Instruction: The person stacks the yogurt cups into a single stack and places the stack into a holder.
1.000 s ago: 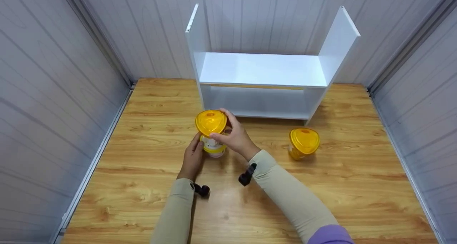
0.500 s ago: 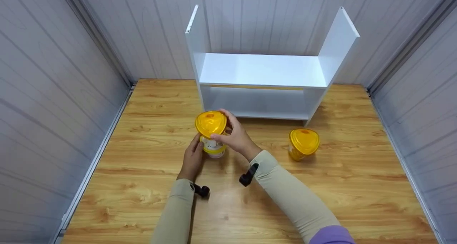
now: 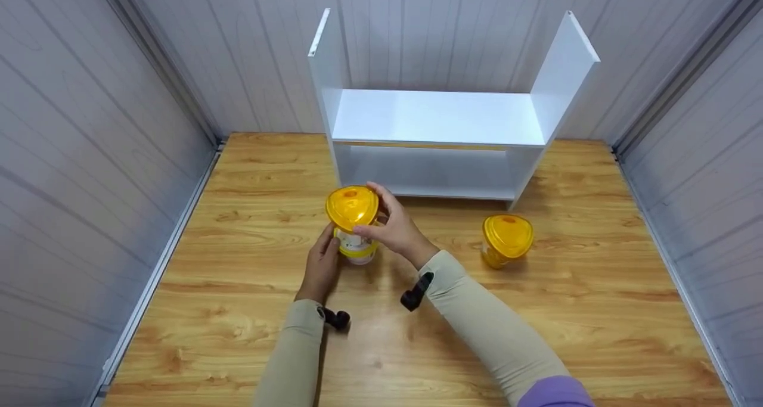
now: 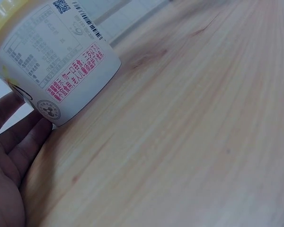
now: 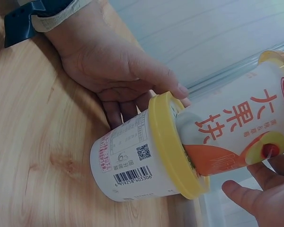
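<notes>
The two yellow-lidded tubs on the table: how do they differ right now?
The left tub is held by both hands, left hand on its base and right hand near its lid; the right tub stands alone, untouched. The left tub sits nearer the white shelf. Both have yellow lids.

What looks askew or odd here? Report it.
The upper cup sits on the yellow lid of the lower cup, seemingly slightly off its axis; the right hand grips it, the left hand holds the lower cup. The spare cup stands upright. Nothing spilled.
</notes>
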`<state>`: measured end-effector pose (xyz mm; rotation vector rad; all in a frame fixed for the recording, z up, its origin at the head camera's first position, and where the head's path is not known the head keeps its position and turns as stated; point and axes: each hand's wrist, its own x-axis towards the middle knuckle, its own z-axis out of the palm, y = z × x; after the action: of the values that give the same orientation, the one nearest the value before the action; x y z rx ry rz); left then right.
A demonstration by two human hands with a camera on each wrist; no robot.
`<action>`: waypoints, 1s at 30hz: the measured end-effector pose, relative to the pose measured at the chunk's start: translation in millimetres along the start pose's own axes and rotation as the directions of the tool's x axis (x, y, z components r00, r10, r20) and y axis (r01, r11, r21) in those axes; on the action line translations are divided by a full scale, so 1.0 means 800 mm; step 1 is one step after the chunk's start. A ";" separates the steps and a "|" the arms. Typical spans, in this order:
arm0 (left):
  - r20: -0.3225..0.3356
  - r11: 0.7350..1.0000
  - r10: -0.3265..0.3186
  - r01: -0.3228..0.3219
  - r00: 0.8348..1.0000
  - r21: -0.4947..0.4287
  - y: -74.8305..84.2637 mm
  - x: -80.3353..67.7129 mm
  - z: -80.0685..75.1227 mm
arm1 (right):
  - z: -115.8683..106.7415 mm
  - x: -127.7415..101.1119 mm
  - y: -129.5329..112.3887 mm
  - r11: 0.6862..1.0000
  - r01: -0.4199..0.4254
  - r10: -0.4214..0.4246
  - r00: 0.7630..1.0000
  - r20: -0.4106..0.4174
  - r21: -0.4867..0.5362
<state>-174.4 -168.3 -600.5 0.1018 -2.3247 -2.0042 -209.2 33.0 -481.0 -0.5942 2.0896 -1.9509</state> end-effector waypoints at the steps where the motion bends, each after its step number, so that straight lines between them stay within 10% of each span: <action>1: 0.001 1.000 0.005 -0.005 1.000 -0.001 0.000 0.000 0.000 | 0.000 0.000 0.000 1.000 0.000 0.000 1.000 0.001 -0.005; 30: 0.018 0.999 -0.002 0.003 1.000 -0.040 -0.002 0.001 0.000 | -0.070 -0.053 -0.008 0.989 0.148 -0.148 0.983 -0.106 -0.007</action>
<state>-174.9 -168.8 -601.8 0.0849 -2.2942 -2.0600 -194.3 101.9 -474.0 -0.6779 2.1637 -2.1074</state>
